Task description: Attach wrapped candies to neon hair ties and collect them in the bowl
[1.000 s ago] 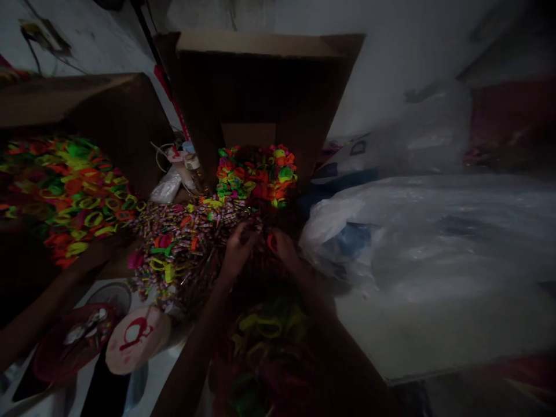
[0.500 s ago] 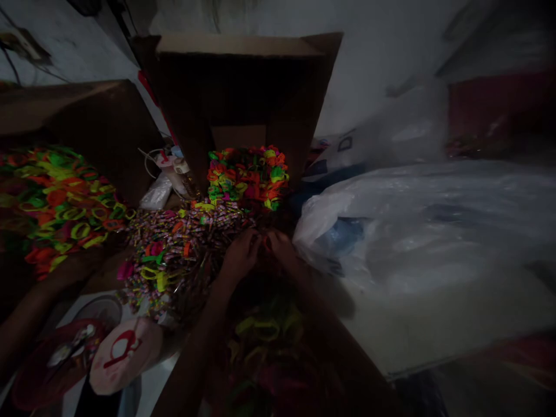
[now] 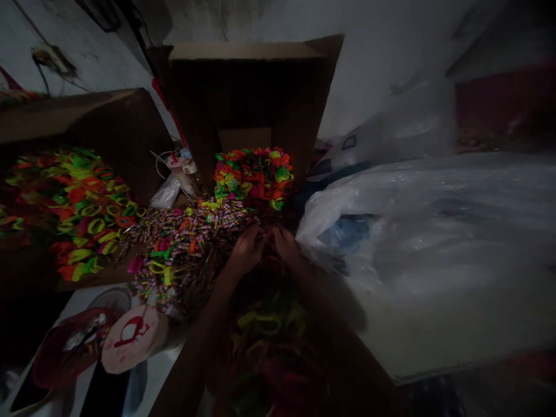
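Small wrapped pieces [image 3: 226, 214] heaped before cardboard box [image 3: 247, 51]. Left hand [image 3: 247, 252], right hand [image 3: 284, 246] alongside, fingers curled; can't tell grip's contents. Likely two-handed fingerwork; next calls for fingertip precision.

Orange-red piece [image 3: 269, 236] — small, dim, indistinct; wrapped pieces [image 3: 223, 215] — multicoloured, loosely heaped nearby.

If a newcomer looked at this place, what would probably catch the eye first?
Probably the bright heap of bands at the left box, then the smaller bright heap at the middle box. A large cloudy plastic bag on the right also stands out. The left hand and right hand are close together, beside the pile of small pieces.
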{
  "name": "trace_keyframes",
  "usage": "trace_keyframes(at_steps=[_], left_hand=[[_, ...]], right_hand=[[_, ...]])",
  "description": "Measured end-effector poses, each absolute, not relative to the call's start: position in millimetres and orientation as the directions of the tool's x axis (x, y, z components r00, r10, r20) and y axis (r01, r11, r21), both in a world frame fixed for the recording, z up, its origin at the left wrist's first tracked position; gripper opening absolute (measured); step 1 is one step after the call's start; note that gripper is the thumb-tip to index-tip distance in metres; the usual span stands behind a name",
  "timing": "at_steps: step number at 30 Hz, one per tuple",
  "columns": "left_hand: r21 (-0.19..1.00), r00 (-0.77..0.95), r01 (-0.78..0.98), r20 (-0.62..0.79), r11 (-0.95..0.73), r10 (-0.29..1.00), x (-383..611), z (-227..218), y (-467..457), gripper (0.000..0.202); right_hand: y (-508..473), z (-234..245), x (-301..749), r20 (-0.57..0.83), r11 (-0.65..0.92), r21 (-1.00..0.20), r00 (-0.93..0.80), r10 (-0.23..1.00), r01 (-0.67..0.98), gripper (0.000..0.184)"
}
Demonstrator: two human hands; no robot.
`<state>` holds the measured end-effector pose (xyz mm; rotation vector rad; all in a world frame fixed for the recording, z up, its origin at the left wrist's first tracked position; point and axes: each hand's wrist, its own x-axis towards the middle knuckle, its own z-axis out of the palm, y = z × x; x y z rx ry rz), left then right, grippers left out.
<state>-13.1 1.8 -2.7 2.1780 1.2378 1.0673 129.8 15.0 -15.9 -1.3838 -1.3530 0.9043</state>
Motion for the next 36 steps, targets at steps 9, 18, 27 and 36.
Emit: trace_keyframes(at_steps=[9, 18, 27, 36], left_hand=[[0.68, 0.3, 0.546, 0.387, -0.49, 0.872, -11, -6, 5, 0.007], [0.655, 0.248, 0.59, 0.411, -0.473, 0.877, -12, -6, 6, 0.012], [0.652, 0.205, 0.617, 0.407, -0.44, 0.89, -7, -3, 5, 0.009], [0.715, 0.272, 0.518, 0.382, -0.47, 0.883, -8, 4, -1, 0.008]], right_hand=[[19, -30, 130, 0.194, 0.168, -0.929, 0.047, 0.98, 0.331, 0.024], [17, -29, 128, 0.183, 0.162, -0.924, 0.029, 0.983, 0.347, 0.022], [18, -28, 127, 0.183, 0.153, -0.922, 0.052, 0.982, 0.355, 0.021], [15, -18, 133, 0.16, 0.125, -0.953, 0.107, 0.981, 0.275, 0.027]])
